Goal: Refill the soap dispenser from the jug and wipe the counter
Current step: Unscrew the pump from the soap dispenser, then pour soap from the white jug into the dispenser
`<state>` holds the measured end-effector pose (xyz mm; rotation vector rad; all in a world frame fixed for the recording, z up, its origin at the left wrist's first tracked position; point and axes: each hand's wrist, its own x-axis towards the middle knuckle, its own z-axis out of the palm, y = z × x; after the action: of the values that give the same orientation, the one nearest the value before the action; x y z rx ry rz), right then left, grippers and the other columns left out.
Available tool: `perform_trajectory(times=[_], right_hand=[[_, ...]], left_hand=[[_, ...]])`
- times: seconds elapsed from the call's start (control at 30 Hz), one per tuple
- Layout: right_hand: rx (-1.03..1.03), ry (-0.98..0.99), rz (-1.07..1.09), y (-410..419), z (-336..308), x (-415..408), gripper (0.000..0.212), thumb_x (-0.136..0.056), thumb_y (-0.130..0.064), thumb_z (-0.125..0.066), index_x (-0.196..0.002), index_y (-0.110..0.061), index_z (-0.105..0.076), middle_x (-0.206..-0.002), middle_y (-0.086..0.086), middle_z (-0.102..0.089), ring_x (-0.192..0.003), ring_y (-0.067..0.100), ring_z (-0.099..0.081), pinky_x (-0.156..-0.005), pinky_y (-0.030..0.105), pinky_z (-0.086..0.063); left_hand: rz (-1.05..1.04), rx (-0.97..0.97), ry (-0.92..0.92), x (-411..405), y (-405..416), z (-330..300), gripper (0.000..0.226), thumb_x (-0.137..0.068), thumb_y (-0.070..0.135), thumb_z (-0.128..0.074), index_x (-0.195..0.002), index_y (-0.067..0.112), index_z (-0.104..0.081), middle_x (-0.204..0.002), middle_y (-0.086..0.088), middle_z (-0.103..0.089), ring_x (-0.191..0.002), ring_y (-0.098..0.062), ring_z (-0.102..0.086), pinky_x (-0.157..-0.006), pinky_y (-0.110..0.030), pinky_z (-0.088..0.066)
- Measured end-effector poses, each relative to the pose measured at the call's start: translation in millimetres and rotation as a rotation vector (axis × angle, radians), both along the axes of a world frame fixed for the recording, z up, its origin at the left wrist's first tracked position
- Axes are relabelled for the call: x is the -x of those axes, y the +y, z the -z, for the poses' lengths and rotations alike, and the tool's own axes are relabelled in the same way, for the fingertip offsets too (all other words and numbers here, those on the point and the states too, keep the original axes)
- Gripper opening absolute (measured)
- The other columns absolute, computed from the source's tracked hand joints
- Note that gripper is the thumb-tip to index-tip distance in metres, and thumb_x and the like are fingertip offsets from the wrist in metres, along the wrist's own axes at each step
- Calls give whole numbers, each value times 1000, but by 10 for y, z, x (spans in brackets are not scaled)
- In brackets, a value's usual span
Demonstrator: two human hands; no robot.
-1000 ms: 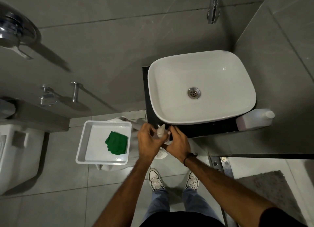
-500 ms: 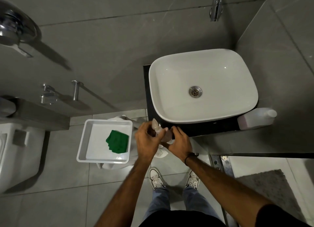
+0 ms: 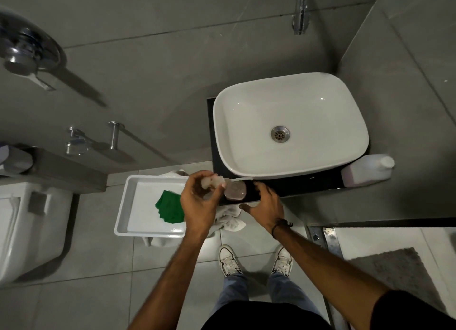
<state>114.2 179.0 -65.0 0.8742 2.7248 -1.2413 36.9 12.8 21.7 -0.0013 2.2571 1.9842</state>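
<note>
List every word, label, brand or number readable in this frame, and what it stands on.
None can be read.
jug: white and pinkish, no label legible from this angle.
soap dispenser: open-topped, no print visible.
pump top in the left hand: blurred, no marking.
white tray and green cloth: plain.

This was a bathroom. A white basin (image 3: 291,124) sat on a dark surface (image 3: 271,189) against grey tiled walls, a chrome tap (image 3: 301,11) above it; left of the basin stood a white toilet (image 3: 27,228), and a grey mat (image 3: 399,277) lay below it on the floor.
</note>
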Motion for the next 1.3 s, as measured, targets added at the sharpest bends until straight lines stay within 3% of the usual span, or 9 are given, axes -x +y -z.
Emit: perform_trajectory(times=[0.07,0.27,0.4,0.5,0.67,0.9,1.07,1.2,1.3], right_hand=[[4,-47,26,186,5,-214,76,-68,-34,-92,-132,-15,-57,-123,7,-68,-116,27,-62,-93,40,-54],[42,-135,263,959,2,-1016,55,-78,-31,-84,-125,-20,-58,-109,0,-68,-106,26,-63,-87,33,-49],[42,-100,447,1513,-44,-1358,50,-73,-28,-88,-116,-19,-64,-102,-1,-69,-95,20,-68,-88,31,-55],[8,-45,545,1848,-65,-1492,58,-71,-32,-89,-120,-21,-60,-108,-2,-67,-100,20,-65,-90,32,-53],[59,96,636,2214,-171,-1390,92,-61,-40,-93,-137,-21,-44,-130,3,-57,-117,26,-60,-98,49,-54],[-6,184,583,2449,-255,-1204,104,-58,-38,-98,-142,-16,-43,-139,5,-57,-129,25,-54,-107,48,-49],[11,224,603,2474,-289,-1094,90,-64,-33,-95,-137,-16,-45,-135,6,-58,-123,26,-57,-102,47,-53],[17,228,613,2497,-281,-1121,80,-68,-29,-93,-133,-14,-50,-132,8,-60,-121,28,-59,-100,53,-54],[-5,217,602,2506,-278,-1152,79,-67,-31,-94,-131,-13,-52,-133,8,-61,-122,30,-58,-101,53,-52]], left_hand=[[115,103,2,-120,175,134,40,-76,8,-90,-106,23,-69,-104,5,-77,-97,-16,-74,-82,-29,-62],[294,309,7,-520,1031,576,27,-73,-8,-84,-91,7,-71,-94,-11,-74,-85,-28,-72,-80,-50,-62],[329,501,92,-615,1480,804,19,-75,-2,-82,-88,10,-77,-93,-4,-78,-94,-29,-69,-84,-48,-58],[256,621,116,-627,1702,936,21,-75,4,-84,-91,17,-80,-96,1,-80,-103,-30,-65,-91,-44,-54],[88,590,79,-670,1871,1103,24,-70,-4,-83,-87,14,-80,-91,-7,-79,-105,-38,-64,-93,-50,-55],[-28,597,92,-813,1934,1113,21,-72,2,-86,-90,9,-80,-106,-6,-79,-111,-35,-64,-94,-39,-44],[-80,548,110,-903,1863,1082,20,-77,5,-87,-93,1,-77,-109,-17,-71,-103,-35,-61,-86,-27,-42],[-4,532,59,-911,1741,1107,30,-73,-1,-87,-99,0,-72,-110,-21,-63,-101,-37,-62,-86,-45,-54],[46,569,22,-867,1699,1161,39,-71,-1,-89,-106,0,-71,-113,-21,-62,-101,-39,-63,-88,-48,-55]])
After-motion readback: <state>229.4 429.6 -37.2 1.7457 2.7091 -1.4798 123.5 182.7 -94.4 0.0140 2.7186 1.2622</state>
